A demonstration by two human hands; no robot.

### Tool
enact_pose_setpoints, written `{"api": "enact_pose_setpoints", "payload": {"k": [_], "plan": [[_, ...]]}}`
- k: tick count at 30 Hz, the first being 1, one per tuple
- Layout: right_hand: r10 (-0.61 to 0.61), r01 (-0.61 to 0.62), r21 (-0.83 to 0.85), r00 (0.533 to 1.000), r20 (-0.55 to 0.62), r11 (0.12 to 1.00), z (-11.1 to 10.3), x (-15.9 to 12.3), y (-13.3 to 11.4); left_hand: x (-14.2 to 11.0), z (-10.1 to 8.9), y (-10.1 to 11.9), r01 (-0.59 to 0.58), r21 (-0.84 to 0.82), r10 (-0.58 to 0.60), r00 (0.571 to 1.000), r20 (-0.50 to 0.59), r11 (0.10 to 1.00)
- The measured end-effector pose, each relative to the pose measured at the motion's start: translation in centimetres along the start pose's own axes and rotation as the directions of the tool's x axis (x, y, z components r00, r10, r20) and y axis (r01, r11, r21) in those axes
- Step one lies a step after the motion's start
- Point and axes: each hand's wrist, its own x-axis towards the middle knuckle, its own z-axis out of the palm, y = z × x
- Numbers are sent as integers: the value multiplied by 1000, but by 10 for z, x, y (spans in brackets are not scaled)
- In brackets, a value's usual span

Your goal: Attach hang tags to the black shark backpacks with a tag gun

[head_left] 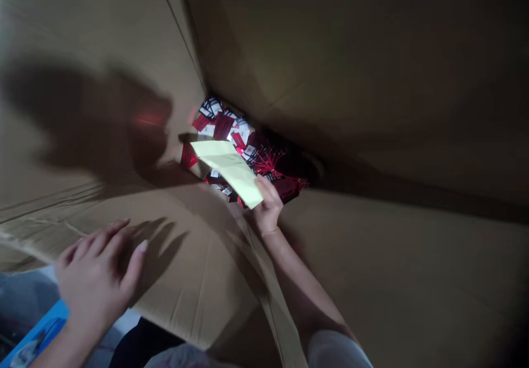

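Note:
I look down into a big cardboard box (372, 258). My right hand (268, 205) reaches deep inside and pinches a pale yellow sheet of paper (228, 168) by its near end. The sheet lies over a heap of red, black and white tags with red strings (256, 156) at the box's bottom corner. My left hand (99, 274) rests flat on the box's near flap (185, 280), fingers stretched out and holding nothing.
The box walls rise on all sides, dim on the right and far side. A blue object (35, 337) shows at the lower left outside the box. My own shadow falls on the left wall (91, 120).

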Motion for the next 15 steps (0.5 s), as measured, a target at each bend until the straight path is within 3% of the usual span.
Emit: {"api": "enact_pose_setpoints", "payload": {"k": [3,5,6,8,9,10,11,13,15], "plan": [[-372,370,78,928,10,926,-21,-16,-71,10,-2,8,7,-10,-6,997,74,1000],[-481,477,137,876,3,868,-34,-29,-114,12,-4,11,144,-249,-81,966,246,958],[-511,505,153,860,1,849,-42,-36,-132,11,-4,14,278,-427,-113,922,371,861],[-543,538,159,839,-11,828,-61,-51,-162,9,-4,20,573,-694,-77,792,606,436],[-549,544,155,836,-18,824,-72,-59,-174,9,-3,23,649,-729,-38,752,658,219],[-547,544,154,837,-27,825,-84,-67,-184,9,-4,27,669,-740,-25,743,669,70],[-538,536,161,842,-37,829,-96,-76,-194,10,-4,30,655,-756,-38,755,654,-4],[-492,490,187,870,-42,851,-121,-93,-213,17,-7,34,586,-810,-96,806,584,-16],[-410,410,217,911,-48,886,-144,-111,-233,25,-12,36,537,-844,-58,842,536,-4]]}}
